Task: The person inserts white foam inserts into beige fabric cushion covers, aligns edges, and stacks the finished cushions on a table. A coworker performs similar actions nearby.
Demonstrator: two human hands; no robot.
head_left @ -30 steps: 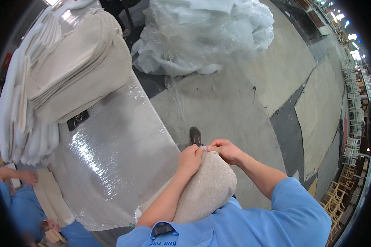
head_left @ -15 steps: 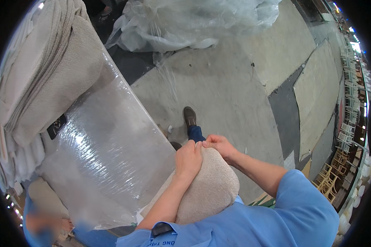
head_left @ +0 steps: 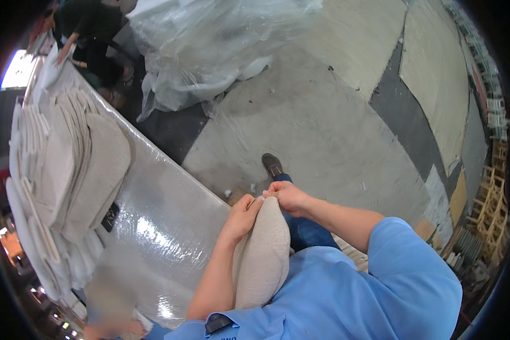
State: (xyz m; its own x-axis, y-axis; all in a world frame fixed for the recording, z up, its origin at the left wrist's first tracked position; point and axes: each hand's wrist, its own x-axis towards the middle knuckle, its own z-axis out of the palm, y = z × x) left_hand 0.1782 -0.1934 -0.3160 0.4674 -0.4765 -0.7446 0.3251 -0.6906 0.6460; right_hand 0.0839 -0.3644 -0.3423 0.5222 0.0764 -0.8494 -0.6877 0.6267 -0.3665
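A beige, woven-fabric cushion [head_left: 267, 255] with a rounded outline is held upright against my body, turned partly edge-on. At its far top end, my left hand [head_left: 241, 220] pinches the fabric edge with thumb and fingers. Close beside it, the fingertips of my right hand [head_left: 288, 197] are pressed together on the same edge, nearly touching the left ones. What lies between the fingertips is too small to make out. The lower end of the cushion is hidden by my left forearm and blue shirt.
To my left stands a table [head_left: 153, 218] wrapped in shiny clear plastic. It bears a stack of beige fabric pieces [head_left: 99, 164] beside white padding [head_left: 37, 249] and a small black object [head_left: 110, 217]. Plastic-wrapped bundles [head_left: 209, 54] lie ahead. Co-workers are at the table's far end [head_left: 90, 34] and lower left.
My view has shifted, showing more of the table's far end and a co-worker there. The cushion has turned more edge-on, and both hands keep their pinch at its top.
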